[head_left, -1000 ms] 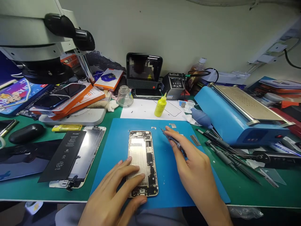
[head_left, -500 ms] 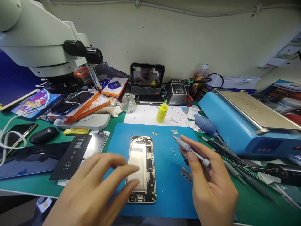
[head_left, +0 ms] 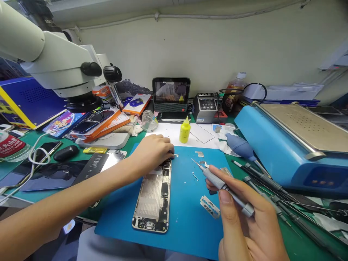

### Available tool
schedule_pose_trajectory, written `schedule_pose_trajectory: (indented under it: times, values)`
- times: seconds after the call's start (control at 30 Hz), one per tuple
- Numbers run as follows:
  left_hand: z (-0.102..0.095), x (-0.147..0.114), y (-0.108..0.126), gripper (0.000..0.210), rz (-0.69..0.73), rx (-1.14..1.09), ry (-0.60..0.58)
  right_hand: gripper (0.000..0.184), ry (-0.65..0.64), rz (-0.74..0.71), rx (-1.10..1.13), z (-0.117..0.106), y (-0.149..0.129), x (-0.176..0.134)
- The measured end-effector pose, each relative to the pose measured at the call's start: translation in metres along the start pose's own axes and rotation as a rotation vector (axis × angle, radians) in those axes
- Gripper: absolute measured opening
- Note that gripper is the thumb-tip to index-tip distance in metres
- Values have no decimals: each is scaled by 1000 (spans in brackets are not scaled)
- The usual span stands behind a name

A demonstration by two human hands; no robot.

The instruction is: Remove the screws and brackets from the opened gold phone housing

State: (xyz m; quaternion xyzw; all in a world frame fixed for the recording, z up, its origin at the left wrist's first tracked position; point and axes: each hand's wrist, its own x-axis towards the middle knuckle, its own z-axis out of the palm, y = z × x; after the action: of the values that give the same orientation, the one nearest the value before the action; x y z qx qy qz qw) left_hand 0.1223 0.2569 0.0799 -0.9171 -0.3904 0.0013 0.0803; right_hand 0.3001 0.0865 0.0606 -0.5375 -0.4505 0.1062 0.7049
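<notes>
My right hand (head_left: 244, 217) holds a grey precision screwdriver (head_left: 223, 186), its thin tip pointing up and left over the blue mat (head_left: 187, 224). On the mat lies an opened phone (head_left: 152, 195), its inner frame and circuit boards bare. Above the phone's top end, my left hand (head_left: 157, 148) has its fingers curled together. Right at its fingertips is a small metal bracket (head_left: 176, 155); whether they grip it is hidden. Other small metal parts (head_left: 199, 154) lie to the right. A razor blade (head_left: 210, 207) rests beside my right thumb.
A yellow squeeze bottle (head_left: 185, 131) stands on white paper behind the mat. At left are a microscope (head_left: 62, 69) and a black battery (head_left: 91, 166). The right side has a blue heating plate machine (head_left: 288, 145), a blue air blower (head_left: 239, 145) and several tools (head_left: 285, 195).
My left hand has moved from over the phone's lower left to beyond its top end, its fingers now curled together. The phone sits slightly more to the left in view. My right hand keeps the screwdriver.
</notes>
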Motion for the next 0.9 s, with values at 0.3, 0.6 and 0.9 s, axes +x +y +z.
schedule_pose_trajectory:
  times: [0.3, 0.6, 0.9]
  values:
    - [-5, -1, 8, 33, 38, -61, -69, 16, 82, 20, 6, 7, -6, -1]
    - [-35, -8, -7, 29, -108, -588, -50, 17, 108, 53, 28, 12, -10, 2]
    - [-43, -145, 11, 19, -342, -1322, -24, 34, 108, 54, 91, 18, -6, 2]
